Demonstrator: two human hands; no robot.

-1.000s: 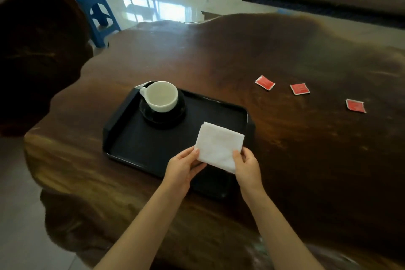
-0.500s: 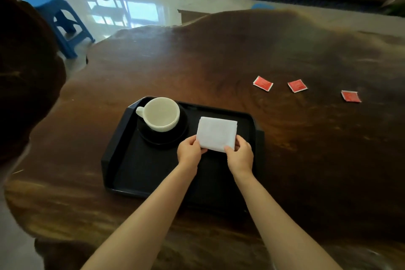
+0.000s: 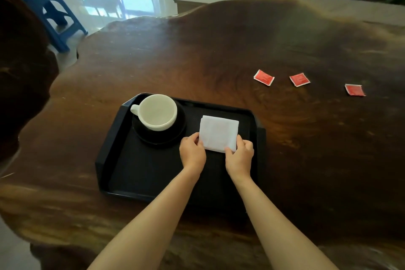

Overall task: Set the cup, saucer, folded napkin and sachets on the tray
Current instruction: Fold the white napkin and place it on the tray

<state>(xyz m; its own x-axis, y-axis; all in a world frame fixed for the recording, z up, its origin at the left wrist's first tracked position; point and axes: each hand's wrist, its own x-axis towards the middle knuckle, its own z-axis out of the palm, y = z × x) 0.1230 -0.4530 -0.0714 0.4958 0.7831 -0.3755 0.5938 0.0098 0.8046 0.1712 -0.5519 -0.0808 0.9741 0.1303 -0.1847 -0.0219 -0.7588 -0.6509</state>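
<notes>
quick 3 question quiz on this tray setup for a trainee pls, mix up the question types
1. True or false: the cup stands on the saucer, inside the tray.
2. How many red sachets lie on the table, off the tray? A) one B) two C) three
3. Fill in: the left hand and right hand both pinch the near corners of the folded ____.

Key: 1 true; 2 C; 3 napkin.
</notes>
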